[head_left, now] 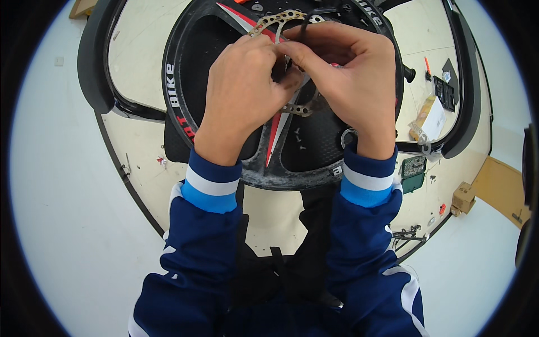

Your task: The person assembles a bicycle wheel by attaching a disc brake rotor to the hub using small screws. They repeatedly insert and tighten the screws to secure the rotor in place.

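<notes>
A black spoked bike wheel (264, 180) with red and white spokes lies flat on a chair seat. At its middle is a silver disc brake rotor (300, 110) with holes, partly hidden under my hands. My right hand (356, 81) is closed over the rotor, thumb and forefinger pinched. A thin black bent tool that looks like a hex key (306, 25) runs into its fingers. My left hand (244, 84) is curled beside it, its fingertips meeting the right ones over the hub. Whatever the left fingers hold is hidden. Several small silver bolts (298, 139) lie between two spokes.
Chair armrests stand left (95, 62) and right (469, 78) of the wheel. A silver ring (348, 137) is near my right wrist. On the floor at right are a black tool case (443, 92), a green case (412, 174) and a cardboard box (463, 197).
</notes>
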{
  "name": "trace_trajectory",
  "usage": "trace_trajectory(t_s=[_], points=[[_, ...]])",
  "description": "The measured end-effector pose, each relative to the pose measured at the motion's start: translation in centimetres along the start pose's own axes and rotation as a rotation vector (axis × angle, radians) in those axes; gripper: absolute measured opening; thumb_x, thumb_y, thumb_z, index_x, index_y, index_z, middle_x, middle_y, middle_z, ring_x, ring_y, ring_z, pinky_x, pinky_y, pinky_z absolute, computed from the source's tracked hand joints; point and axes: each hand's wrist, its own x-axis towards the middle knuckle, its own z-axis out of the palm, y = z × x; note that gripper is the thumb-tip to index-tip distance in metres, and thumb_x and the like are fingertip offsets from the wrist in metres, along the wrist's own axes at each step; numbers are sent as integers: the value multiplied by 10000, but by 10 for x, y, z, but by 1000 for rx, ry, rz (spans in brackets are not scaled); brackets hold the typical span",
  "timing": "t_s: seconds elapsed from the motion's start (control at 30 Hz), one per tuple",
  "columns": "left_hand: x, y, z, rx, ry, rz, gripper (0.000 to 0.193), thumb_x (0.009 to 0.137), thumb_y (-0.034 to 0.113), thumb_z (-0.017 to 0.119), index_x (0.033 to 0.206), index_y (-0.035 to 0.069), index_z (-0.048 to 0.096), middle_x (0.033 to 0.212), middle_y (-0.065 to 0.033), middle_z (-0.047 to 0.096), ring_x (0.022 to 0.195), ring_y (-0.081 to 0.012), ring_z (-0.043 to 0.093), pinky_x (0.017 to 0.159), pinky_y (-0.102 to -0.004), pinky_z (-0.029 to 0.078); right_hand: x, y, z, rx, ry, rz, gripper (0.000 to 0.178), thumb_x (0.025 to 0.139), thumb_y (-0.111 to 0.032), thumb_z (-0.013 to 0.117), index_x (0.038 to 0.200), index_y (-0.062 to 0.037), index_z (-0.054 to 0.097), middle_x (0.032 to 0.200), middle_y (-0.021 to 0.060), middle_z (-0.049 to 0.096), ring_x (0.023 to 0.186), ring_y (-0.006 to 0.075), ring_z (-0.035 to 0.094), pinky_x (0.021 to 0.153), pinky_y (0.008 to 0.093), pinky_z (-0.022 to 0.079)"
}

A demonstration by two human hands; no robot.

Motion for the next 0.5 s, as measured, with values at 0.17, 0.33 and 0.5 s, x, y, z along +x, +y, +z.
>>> trace_trajectory(t_s=[0.17, 0.33, 0.5], points=[[-1, 5, -11, -59, 11, -26, 187, 678, 155, 724, 673, 17, 599, 703, -99, 595, 715, -292, 591, 640, -395, 481, 0, -11, -8, -7, -60, 30, 179, 830, -85, 772, 971, 23, 752, 816, 90, 735, 723, 116, 688, 687, 221, 553], [-32, 25, -39, -124, -126, -81, 208, 692, 99, 747, 666, 25, 554, 658, -87, 539, 624, -232, 558, 567, -334, 444, 2, -27, -30, 216, 34, 129, 139, 878, -65, 715, 928, 65, 716, 810, 125, 720, 673, 136, 663, 628, 247, 528], [-77, 65, -16, -161, -447, -178, 185, 741, 116, 772, 696, 0, 635, 714, -129, 574, 644, -323, 604, 585, -398, 479, 0, -16, -68, 90, 40, 47, 202, 862, -58, 728, 1028, 56, 718, 868, 129, 729, 730, 149, 689, 693, 234, 552]])
